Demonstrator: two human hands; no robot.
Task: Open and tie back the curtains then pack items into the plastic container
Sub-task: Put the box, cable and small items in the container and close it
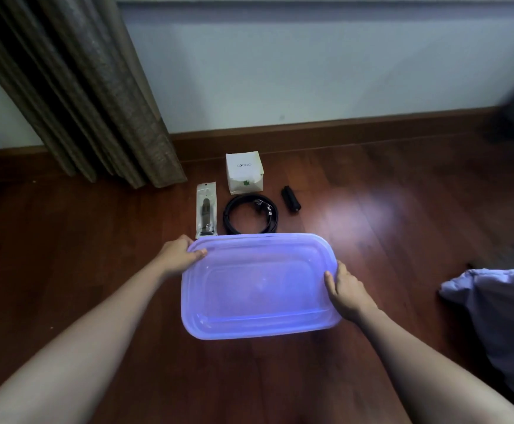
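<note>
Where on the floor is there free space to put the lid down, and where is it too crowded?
Free: bare floor right of the black cylinder, and floor left of the container, below the curtain. Crowded: just beyond the container, where packet, cable coil and white box lie close together. Cloth occupies the far right.

A dark wooden floor (96,270) is shown. Laid directly on it, near the skirting: a white box (244,172), a coiled black cable (250,214), a sleeved packet (206,210) (contents unclear) and a small black cylinder (291,199).
</note>
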